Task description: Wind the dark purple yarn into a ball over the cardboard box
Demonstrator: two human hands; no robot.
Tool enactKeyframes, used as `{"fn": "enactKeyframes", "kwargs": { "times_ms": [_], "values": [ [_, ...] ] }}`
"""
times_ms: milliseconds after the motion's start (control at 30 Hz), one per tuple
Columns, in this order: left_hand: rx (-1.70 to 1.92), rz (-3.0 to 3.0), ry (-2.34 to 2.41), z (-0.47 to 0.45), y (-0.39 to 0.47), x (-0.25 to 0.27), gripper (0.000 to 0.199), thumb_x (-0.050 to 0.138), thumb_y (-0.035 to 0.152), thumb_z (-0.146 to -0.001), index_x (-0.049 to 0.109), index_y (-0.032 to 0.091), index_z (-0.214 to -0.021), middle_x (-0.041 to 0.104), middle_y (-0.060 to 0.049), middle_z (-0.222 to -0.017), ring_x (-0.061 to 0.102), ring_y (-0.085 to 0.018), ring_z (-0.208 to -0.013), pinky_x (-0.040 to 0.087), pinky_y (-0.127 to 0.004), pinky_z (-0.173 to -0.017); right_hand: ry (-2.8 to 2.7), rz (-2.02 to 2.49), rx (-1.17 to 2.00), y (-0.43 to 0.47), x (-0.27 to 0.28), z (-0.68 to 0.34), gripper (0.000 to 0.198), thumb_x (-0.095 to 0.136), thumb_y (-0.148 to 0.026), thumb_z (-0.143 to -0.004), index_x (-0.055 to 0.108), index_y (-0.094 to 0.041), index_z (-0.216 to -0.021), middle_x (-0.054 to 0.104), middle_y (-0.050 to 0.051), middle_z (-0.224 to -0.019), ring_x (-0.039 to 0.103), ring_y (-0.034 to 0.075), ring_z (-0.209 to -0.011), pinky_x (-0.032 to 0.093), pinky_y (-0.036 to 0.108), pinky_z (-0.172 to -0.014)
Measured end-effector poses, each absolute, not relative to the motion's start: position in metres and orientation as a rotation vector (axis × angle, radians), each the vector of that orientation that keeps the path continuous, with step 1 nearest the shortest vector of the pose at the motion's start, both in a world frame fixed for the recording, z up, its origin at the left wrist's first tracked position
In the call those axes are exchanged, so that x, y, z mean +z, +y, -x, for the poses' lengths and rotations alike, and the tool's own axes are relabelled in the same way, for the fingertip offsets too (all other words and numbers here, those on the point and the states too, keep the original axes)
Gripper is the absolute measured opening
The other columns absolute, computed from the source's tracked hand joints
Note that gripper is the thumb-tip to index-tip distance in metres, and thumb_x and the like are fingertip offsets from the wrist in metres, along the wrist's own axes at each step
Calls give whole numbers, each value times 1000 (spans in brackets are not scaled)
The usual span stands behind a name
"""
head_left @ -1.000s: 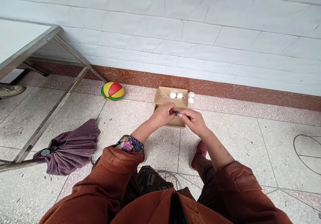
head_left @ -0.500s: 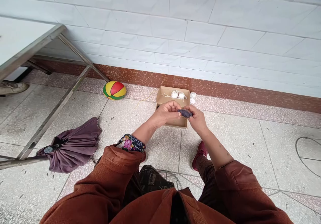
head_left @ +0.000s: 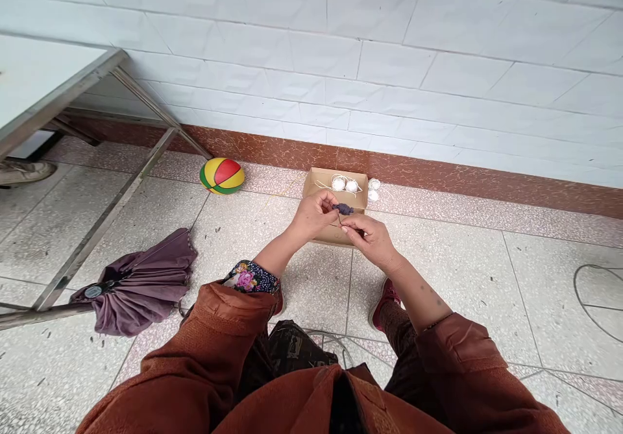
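A small bundle of dark purple-grey yarn sits at the fingertips of my left hand, which is closed on its near end. My right hand pinches what looks like a thin dark strand just below the bundle, its fingertips close to those of the left. Beneath both hands is an opened cardboard box, partly covered by them. White balls of string with loose ends lie in its far part. Small white pieces rest on the floor against the box's right side.
A red, yellow and green ball lies by the tiled wall. To the left are a folded purple umbrella and a metal-framed table, with a person's shoe under it. A thin metal ring frame stands right.
The yarn bundle has shifted left and slightly away, staying with my left hand. My right hand has let go of its end and moved down and nearer, now pinching below it.
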State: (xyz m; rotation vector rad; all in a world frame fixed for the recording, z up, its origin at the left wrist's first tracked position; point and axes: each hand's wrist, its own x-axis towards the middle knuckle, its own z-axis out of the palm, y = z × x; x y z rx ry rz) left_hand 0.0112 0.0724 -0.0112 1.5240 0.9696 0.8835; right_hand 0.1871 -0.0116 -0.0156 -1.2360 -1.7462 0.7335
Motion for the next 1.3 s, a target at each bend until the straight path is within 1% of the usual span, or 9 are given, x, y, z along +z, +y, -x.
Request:
{"fn": "enactKeyframes", "kwargs": {
  "times_ms": [167,333,433,533,633,800,967,1133,1300],
  "values": [
    [735,-1718,944,-13,66,-15,13,71,14,-71,62,19,-78,58,4,-68,49,-10,-61,35,-24,-60,-1615,1305,651,-10,-6,-199,22,61,-40,-100,78,-27,-94,78,5,-90,71,22,-85,56,37,-81],
    [552,-1488,685,-17,57,-11,24,80,29,-74,61,18,-82,58,4,-69,49,-9,-61,35,-23,-60,-1454,1435,571,-4,-8,-210,24,63,-43,-97,76,-24,-88,75,5,-86,68,21,-79,54,35,-78],
    [510,-1326,573,-17,55,-4,29,83,32,-74,61,18,-87,62,3,-74,54,-9,-64,38,-23,-62,-1430,1476,649,0,-18,-210,24,62,-41,-96,74,-23,-86,74,3,-82,66,19,-75,53,33,-75],
    [581,-1222,585,-16,56,0,30,84,30,-73,62,17,-88,66,1,-79,59,-9,-69,44,-24,-68,-1508,1444,788,2,-30,-205,21,63,-39,-95,76,-23,-87,76,3,-85,69,21,-79,54,33,-77],
    [711,-1169,688,-15,61,-1,28,83,28,-73,61,18,-87,66,1,-78,62,-10,-70,48,-26,-71,-1591,1424,842,0,-39,-196,18,66,-36,-93,79,-25,-95,80,5,-98,74,24,-92,57,37,-84],
    [861,-1203,868,-11,70,-10,24,79,23,-71,61,18,-86,63,3,-75,57,-9,-66,45,-24,-67,-1730,1330,858,-6,-39,-186,21,60,-34,-100,78,-26,-103,81,6,-108,75,24,-100,58,38,-91],
    [883,-1380,937,-11,75,-12,17,74,18,-70,60,18,-80,62,3,-74,54,-9,-65,42,-24,-65,-1744,1275,765,-8,-28,-189,22,59,-40,-102,77,-26,-102,80,6,-103,74,23,-96,57,37,-89],
    [796,-1618,1005,-12,70,-11,15,71,14,-70,59,19,-77,57,5,-67,49,-9,-60,37,-24,-60,-1629,1367,640,-5,-19,-199,26,59,-45,-102,76,-26,-95,76,6,-91,70,23,-86,55,37,-83],
    [677,-1561,862,-14,64,-9,14,71,16,-72,60,19,-81,57,5,-67,48,-9,-60,36,-23,-60,-1505,1444,553,-1,-19,-206,27,58,-45,-101,71,-24,-87,72,5,-87,66,22,-84,52,35,-81]
  ]
}}
